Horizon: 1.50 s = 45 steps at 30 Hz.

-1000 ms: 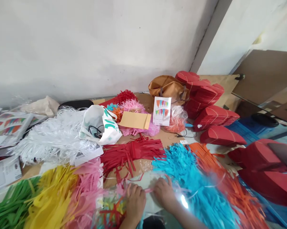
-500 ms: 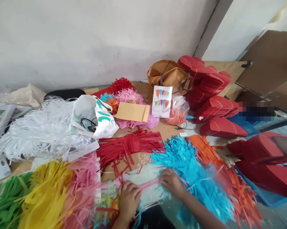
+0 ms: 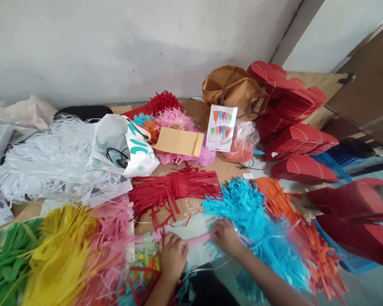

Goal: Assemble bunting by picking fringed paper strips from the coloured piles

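Note:
A pink strip is stretched between my two hands at the front of the table. My left hand is closed on its left end, and my right hand pinches the right part. Beneath lies a pale sheet. Just behind is a bundle of red strips, with small beige bits near it. Blue strips lie beside my right hand. Pink strips and mixed coloured strips lie to the left of my left hand.
Yellow strips, green strips and white strips fill the left. A white bag, an envelope and a picture card lie behind. Orange strips, stacked red pieces and a brown bag are rightward.
The view has shifted slightly, so the wall side sits higher. Both hands still hold the pink strip in nearly the same place.

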Tool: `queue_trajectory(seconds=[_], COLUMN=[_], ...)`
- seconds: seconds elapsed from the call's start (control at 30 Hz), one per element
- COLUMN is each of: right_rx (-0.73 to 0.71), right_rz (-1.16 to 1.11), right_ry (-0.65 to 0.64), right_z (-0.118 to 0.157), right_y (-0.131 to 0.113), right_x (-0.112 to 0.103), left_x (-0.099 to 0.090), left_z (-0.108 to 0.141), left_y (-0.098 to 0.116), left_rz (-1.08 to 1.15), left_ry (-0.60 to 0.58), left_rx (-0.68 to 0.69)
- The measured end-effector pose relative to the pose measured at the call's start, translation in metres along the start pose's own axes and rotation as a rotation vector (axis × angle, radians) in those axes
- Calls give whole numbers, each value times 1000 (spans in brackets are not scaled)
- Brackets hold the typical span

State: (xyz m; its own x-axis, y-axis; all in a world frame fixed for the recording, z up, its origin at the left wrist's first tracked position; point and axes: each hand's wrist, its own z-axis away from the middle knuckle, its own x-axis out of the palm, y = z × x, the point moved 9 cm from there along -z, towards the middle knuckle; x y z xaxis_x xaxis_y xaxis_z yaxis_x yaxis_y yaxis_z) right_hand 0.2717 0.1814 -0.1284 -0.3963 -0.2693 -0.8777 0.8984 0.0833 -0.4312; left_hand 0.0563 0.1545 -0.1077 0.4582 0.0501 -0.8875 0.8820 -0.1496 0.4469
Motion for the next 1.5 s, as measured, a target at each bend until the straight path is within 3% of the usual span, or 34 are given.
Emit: queue_trajectory(seconds=[0.13, 0.27, 0.43, 0.7, 1.0, 1.2, 1.33, 1.5], right_rx=[-16, -230, -463, -475, -414, -514, -455, -370], right_rz=[200, 292, 285, 315, 236, 205, 169, 89], right_ry=[-2, 109, 196, 248, 439, 391, 376, 284], right_z=[3, 14, 22, 15, 23, 23, 19, 12], right_y=[-9, -31, -58, -72, -52, -60, -41, -12], right_x=[-3, 11, 30, 26, 16, 30, 30, 17], left_x=[1, 7, 7, 5, 3, 11, 9, 2], left_z=[1, 5, 5, -2, 0, 1, 2, -1], left_y=[12, 27, 39, 51, 31, 27, 21, 4], left_rz=[-30, -35, -49, -49, -20, 3, 12, 72], left_ry=[-7, -25, -21, 39, 156, 121, 90, 0], left_rx=[95, 253, 291, 285, 262, 251, 235, 102])
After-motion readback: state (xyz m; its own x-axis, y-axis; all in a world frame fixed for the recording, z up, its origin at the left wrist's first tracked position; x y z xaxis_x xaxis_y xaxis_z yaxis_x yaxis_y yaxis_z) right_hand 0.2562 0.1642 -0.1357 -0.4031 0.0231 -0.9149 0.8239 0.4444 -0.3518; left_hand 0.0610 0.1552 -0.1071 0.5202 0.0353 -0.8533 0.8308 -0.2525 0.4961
